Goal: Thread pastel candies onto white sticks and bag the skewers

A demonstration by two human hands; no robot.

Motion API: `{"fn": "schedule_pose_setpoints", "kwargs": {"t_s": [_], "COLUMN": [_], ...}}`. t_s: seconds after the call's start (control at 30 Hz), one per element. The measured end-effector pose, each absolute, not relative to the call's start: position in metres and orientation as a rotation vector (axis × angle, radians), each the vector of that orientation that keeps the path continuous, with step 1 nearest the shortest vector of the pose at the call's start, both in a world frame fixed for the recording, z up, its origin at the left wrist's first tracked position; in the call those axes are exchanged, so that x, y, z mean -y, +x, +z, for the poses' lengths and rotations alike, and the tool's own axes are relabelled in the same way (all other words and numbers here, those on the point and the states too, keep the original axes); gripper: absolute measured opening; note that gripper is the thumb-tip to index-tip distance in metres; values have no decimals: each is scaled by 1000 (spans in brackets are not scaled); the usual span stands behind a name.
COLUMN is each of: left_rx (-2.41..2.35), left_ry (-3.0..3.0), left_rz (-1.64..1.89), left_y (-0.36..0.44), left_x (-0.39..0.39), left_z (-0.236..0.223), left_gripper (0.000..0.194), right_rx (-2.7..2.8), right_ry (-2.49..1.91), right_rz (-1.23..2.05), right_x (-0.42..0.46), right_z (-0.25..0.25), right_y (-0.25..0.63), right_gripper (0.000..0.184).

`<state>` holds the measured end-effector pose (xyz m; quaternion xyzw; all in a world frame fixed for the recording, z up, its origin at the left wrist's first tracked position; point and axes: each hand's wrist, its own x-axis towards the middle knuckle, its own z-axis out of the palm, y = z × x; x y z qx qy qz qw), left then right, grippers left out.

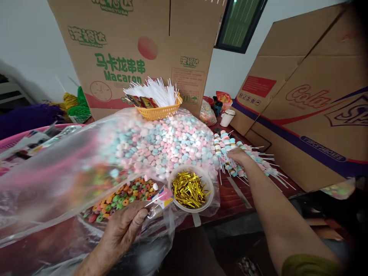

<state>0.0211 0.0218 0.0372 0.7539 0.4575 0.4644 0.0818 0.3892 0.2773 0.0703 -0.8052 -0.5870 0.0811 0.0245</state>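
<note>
My left hand [126,224] is closed, thumb against fingers, pinching a small clear plastic bag [162,198] printed in pink, yellow and blue. The bag sticks out to the right, just left of a round tub [212,195] of gold twist ties [189,189]. Stretched out to the right, my right hand [238,154] is at a pile of marshmallow skewers [253,153] on white sticks. Its fingertips dip in among the skewers, so their grip is hidden. Pastel marshmallows [161,145] in a large clear plastic bag heap up between my hands, with colourful cereal rings [123,197] by the left one.
Behind the marshmallows stands an orange basket [159,112] of white sticks and packets. Large cardboard boxes [155,50] rise at the back and right. A white paper cup [227,118] stands near the skewers. A pink basket [14,142] with printed packets is at left.
</note>
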Motion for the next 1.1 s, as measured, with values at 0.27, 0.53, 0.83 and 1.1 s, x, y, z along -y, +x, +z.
{"fn": "schedule_pose_setpoints", "kwargs": {"t_s": [0.27, 0.53, 0.83, 1.1], "left_rx": [-1486, -1467, -1374, -1216], "left_ry": [1688, 1729, 1999, 2165], "left_rz": [1291, 1354, 1359, 1370], "left_y": [25, 21, 25, 22], "left_x": [-9, -8, -14, -18], "left_z": [28, 34, 47, 48], "left_gripper": [19, 17, 17, 22], "right_rx": [1812, 1691, 1617, 2241], "right_ry": [-2526, -2327, -1750, -825], "right_rz": [31, 19, -31, 10], "right_x": [-265, -260, -150, -87], "right_z": [62, 52, 29, 79], "right_y": [378, 385, 403, 383], "right_gripper": [34, 31, 37, 12]}}
